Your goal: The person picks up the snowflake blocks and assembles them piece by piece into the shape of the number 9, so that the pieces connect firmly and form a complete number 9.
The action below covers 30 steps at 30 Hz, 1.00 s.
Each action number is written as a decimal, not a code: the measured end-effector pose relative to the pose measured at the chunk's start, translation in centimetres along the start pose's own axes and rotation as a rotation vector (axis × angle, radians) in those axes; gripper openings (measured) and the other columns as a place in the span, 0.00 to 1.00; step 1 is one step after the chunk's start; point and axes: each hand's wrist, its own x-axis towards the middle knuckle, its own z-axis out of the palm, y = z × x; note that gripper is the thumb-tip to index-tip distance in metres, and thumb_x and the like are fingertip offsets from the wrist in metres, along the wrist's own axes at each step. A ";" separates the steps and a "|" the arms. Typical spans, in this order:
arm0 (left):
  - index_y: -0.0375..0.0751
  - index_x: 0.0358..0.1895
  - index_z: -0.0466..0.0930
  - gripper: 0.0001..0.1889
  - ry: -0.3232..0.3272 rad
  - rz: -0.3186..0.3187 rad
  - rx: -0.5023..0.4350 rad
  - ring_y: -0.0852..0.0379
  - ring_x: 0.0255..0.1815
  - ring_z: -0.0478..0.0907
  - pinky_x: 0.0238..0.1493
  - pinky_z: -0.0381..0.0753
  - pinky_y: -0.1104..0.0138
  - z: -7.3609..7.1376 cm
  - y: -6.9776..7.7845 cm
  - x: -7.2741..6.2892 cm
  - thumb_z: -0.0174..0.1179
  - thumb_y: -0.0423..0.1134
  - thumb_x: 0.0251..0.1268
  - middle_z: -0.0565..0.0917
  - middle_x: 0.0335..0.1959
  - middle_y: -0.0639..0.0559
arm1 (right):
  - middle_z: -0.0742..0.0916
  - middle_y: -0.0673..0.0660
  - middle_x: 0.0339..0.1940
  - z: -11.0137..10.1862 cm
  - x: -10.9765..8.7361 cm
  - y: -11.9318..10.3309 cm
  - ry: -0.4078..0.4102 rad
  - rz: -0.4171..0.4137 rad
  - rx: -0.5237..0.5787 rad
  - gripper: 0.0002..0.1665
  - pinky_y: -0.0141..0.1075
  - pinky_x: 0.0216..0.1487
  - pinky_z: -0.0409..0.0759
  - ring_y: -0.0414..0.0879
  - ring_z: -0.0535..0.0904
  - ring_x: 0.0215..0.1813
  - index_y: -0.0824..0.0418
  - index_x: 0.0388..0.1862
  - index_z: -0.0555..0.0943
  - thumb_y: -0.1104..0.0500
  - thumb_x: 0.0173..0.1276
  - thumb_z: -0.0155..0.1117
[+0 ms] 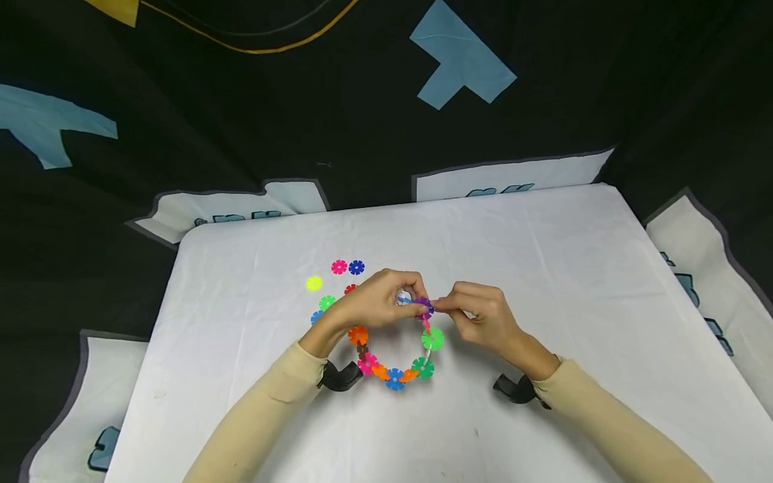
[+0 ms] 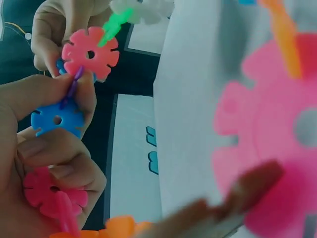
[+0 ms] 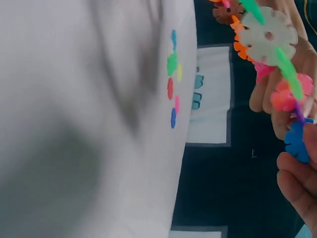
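A curved chain of notched plastic flower discs hangs between the hands, with a blue disc (image 1: 395,379) at its lowest part. My left hand (image 1: 380,298) pinches the chain's upper end near a purple disc (image 1: 425,308). From the other side, my right hand (image 1: 480,315) pinches a blue disc (image 3: 296,143) that joins the purple one. A coral disc (image 2: 89,53) and a light green disc (image 1: 432,339) follow along the chain. In the left wrist view, another blue disc (image 2: 58,120) and a pink disc (image 2: 54,193) lie against the left fingers, which partly cover them.
Loose discs lie on the white table (image 1: 543,268) beyond the left hand: pink (image 1: 339,267), dark blue (image 1: 357,267), yellow (image 1: 314,283), red (image 1: 350,288), green (image 1: 327,302) and blue (image 1: 317,316). A black curtain (image 1: 362,121) hangs behind the table's far edge.
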 end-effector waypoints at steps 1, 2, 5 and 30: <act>0.46 0.36 0.81 0.04 -0.002 -0.005 0.012 0.63 0.26 0.75 0.34 0.75 0.70 -0.1 0.0 0.0 0.67 0.38 0.63 0.88 0.35 0.58 | 0.83 0.54 0.19 0.1 0.0 0.0 0.003 0.006 -0.002 0.19 0.27 0.23 0.71 0.40 0.75 0.21 0.66 0.27 0.87 0.85 0.47 0.58; 0.46 0.37 0.81 0.04 -0.005 -0.011 0.030 0.63 0.23 0.73 0.31 0.73 0.71 -0.2 0.1 0.0 0.67 0.39 0.63 0.88 0.35 0.59 | 0.83 0.55 0.19 0.2 0.0 0.1 0.010 0.017 0.000 0.20 0.28 0.21 0.69 0.39 0.74 0.20 0.67 0.27 0.88 0.85 0.46 0.57; 0.46 0.45 0.79 0.09 -0.012 -0.018 0.065 0.62 0.20 0.69 0.30 0.70 0.70 -0.7 0.3 -0.1 0.65 0.39 0.64 0.87 0.36 0.58 | 0.83 0.55 0.19 0.3 0.0 0.3 0.027 0.073 0.012 0.19 0.29 0.20 0.66 0.39 0.72 0.21 0.67 0.29 0.88 0.85 0.47 0.60; 0.48 0.48 0.84 0.15 0.183 0.129 0.283 0.59 0.51 0.79 0.55 0.78 0.62 -2.2 -0.3 -0.9 0.72 0.42 0.56 0.82 0.50 0.56 | 0.84 0.55 0.24 0.5 -0.6 0.4 0.087 0.227 -0.057 0.12 0.25 0.39 0.79 0.46 0.82 0.29 0.63 0.26 0.83 0.76 0.49 0.75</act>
